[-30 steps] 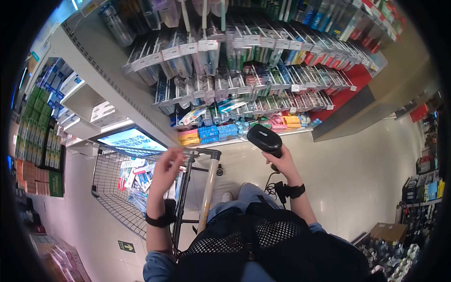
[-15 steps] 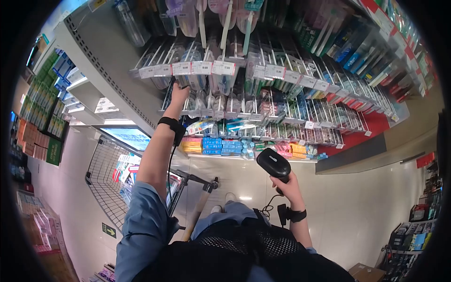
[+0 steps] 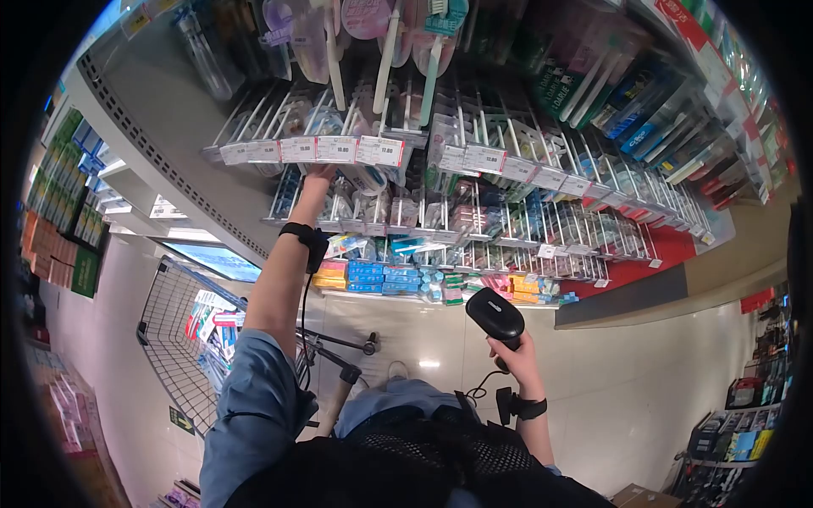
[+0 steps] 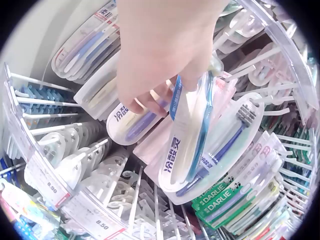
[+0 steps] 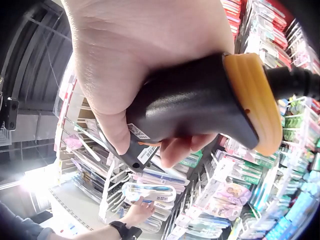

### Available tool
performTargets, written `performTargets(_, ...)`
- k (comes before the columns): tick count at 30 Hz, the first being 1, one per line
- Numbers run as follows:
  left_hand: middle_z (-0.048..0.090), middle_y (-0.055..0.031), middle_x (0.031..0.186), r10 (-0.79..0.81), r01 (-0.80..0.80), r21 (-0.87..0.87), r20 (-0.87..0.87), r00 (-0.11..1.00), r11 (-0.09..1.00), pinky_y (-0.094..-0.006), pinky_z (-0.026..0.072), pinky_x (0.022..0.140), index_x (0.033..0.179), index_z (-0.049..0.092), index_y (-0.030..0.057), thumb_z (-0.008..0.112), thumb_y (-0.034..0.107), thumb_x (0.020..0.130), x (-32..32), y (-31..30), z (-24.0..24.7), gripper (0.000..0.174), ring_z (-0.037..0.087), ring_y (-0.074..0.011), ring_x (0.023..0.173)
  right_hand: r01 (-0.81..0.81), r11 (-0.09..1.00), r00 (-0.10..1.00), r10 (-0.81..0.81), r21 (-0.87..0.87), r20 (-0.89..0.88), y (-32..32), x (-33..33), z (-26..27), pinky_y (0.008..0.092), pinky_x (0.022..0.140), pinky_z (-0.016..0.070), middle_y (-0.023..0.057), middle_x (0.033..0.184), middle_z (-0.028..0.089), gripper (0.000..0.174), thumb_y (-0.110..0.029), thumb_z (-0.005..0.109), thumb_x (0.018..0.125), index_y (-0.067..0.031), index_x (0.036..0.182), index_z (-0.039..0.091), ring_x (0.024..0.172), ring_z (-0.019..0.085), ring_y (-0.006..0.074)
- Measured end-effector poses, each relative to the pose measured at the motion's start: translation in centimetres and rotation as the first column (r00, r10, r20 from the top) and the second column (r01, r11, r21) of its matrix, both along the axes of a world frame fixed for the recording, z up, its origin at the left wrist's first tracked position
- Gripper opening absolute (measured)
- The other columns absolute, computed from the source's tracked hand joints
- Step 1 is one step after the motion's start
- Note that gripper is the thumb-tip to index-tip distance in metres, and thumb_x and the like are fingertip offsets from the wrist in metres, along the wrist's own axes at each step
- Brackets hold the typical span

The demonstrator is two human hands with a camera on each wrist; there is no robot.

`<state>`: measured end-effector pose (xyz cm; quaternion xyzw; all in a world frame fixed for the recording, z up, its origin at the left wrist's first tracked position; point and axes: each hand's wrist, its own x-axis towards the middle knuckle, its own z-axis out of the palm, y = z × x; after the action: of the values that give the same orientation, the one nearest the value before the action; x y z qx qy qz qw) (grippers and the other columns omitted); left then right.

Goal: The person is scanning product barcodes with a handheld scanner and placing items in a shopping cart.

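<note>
My left hand (image 3: 317, 184) reaches in under a row of price labels on the toothbrush rack. In the left wrist view it pinches the upper part of a packaged toothbrush (image 4: 185, 142) with a white and blue pack, among other packs on the hooks. Beside that pack are a clear toothbrush pack (image 4: 227, 145) with a dark blue brush and a pack (image 4: 137, 120) with a purple brush, close to the curled fingers. My right hand (image 3: 520, 360) grips a black barcode scanner (image 3: 494, 317) by its handle, whose orange base (image 5: 257, 102) shows in the right wrist view.
A wire shopping cart (image 3: 161, 339) with packaged goods stands at the left, near a lit screen (image 3: 216, 258). Small blue boxes (image 3: 366, 278) line the bottom shelf. Green toothbrush packs (image 4: 220, 200) hang to the right of the held one. A cable (image 3: 481, 388) hangs near the right wrist.
The left hand has gone from above the cart up to the rack and now holds a toothbrush pack. The right hand keeps the scanner, while the head view has shifted closer to the rack.
</note>
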<state>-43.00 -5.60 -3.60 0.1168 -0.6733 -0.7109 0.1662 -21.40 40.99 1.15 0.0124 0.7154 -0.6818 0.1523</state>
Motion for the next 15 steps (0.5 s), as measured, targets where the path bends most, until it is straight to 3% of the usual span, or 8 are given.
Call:
performTargets(1, 0.046, -0.0071, 0.121, -0.033, 0.031, 0.144, 0.017, 0.999, 0.989, -0.0338, 0.0384, 0.086, 0.12, 0.043, 0.0052, 0.056, 0.021, 0.083, 0.3, 0.5, 0.4, 0.042, 0.045, -0.0185, 0.107, -0.002, 1.0, 1.0, 0.002, -0.001, -0.001, 0.0, -0.1, 0.0, 0.0196, 0.047, 0.0405, 0.0005, 0.075, 0.058, 0.033, -0.005, 0.068, 0.072, -0.0033, 0.101, 0.052, 0.059, 0.055, 0.0068)
performTargets(3, 0.043, -0.0052, 0.122, -0.09, 0.089, 0.2, -0.007, 0.996, 0.976, -0.0363, 0.039, 0.086, 0.122, 0.039, 0.0066, 0.051, 0.018, 0.085, 0.6, -0.1, -0.5, 0.04, 0.044, -0.0196, 0.108, -0.006, 1.0, 1.0, 0.006, -0.011, 0.0, -0.1, -0.4, -0.1, 0.0196, 0.047, 0.0404, 0.0005, 0.075, 0.058, 0.033, -0.005, 0.068, 0.072, -0.0034, 0.101, 0.052, 0.058, 0.055, 0.0069)
performTargets(5, 0.044, -0.0052, 0.119, -0.162, 0.233, 0.403, -0.204, 0.966, 0.885, -0.0366, 0.0401, 0.085, 0.122, 0.038, 0.007, 0.046, 0.013, 0.085, 3.4, 1.1, 2.0, 0.038, 0.044, -0.0191, 0.108, -0.017, 0.999, 1.0, 0.017, -0.029, 0.003, -0.6, -1.0, -0.3, 0.0196, 0.047, 0.0403, 0.0004, 0.074, 0.058, 0.033, -0.005, 0.068, 0.072, -0.0035, 0.101, 0.052, 0.058, 0.055, 0.0069)
performTargets(7, 0.05, -0.0037, 0.112, -0.205, 0.256, 0.369, -0.172, 0.963, 0.893, -0.0358, 0.0406, 0.085, 0.118, 0.041, 0.007, 0.045, 0.013, 0.086, 5.7, 1.5, 3.9, 0.033, 0.049, -0.0161, 0.102, -0.027, 1.0, 0.999, 0.027, -0.001, 0.027, -0.8, -1.3, -0.5, 0.0197, 0.048, 0.0404, 0.0005, 0.074, 0.058, 0.032, -0.005, 0.068, 0.072, -0.0034, 0.1, 0.052, 0.058, 0.055, 0.007)
performTargets(10, 0.057, -0.0022, 0.099, -0.251, 0.291, 0.399, -0.151, 0.956, 0.869, -0.0262, 0.0454, 0.08, 0.114, 0.044, 0.0048, 0.043, 0.016, 0.091, 8.2, 1.4, 5.9, 0.026, 0.056, -0.0108, 0.089, -0.064, 0.998, 0.998, 0.064, 0.0, 0.011, -1.4, -2.0, -0.8, 0.0197, 0.048, 0.0402, 0.0004, 0.074, 0.057, 0.031, -0.005, 0.068, 0.072, -0.0029, 0.099, 0.052, 0.058, 0.054, 0.0068)
performTargets(14, 0.055, -0.0023, 0.104, -0.273, 0.298, 0.349, -0.119, 0.955, 0.888, -0.0308, 0.0437, 0.08, 0.116, 0.044, 0.0059, 0.046, 0.02, 0.09, 10.7, 1.0, 6.5, 0.03, 0.053, -0.0123, 0.095, -0.105, 0.994, 0.994, 0.105, -0.03, 0.003, -2.6, -2.7, -0.5, 0.021, 0.051, 0.0426, 0.0009, 0.076, 0.057, 0.031, -0.004, 0.067, 0.073, -0.0027, 0.099, 0.052, 0.059, 0.054, 0.0073)
performTargets(15, 0.055, -0.0021, 0.102, -0.284, 0.282, 0.296, -0.038, 0.958, 0.913, -0.0303, 0.0443, 0.079, 0.116, 0.044, 0.0057, 0.046, 0.019, 0.089, 11.8, 1.5, 7.2, 0.03, 0.053, -0.0116, 0.093, -0.108, 0.993, 0.994, 0.109, -0.049, 0.0, -2.8, -2.7, -0.6, 0.0214, 0.052, 0.0433, 0.0011, 0.076, 0.057, 0.031, -0.004, 0.067, 0.073, -0.0026, 0.1, 0.052, 0.06, 0.054, 0.0075)
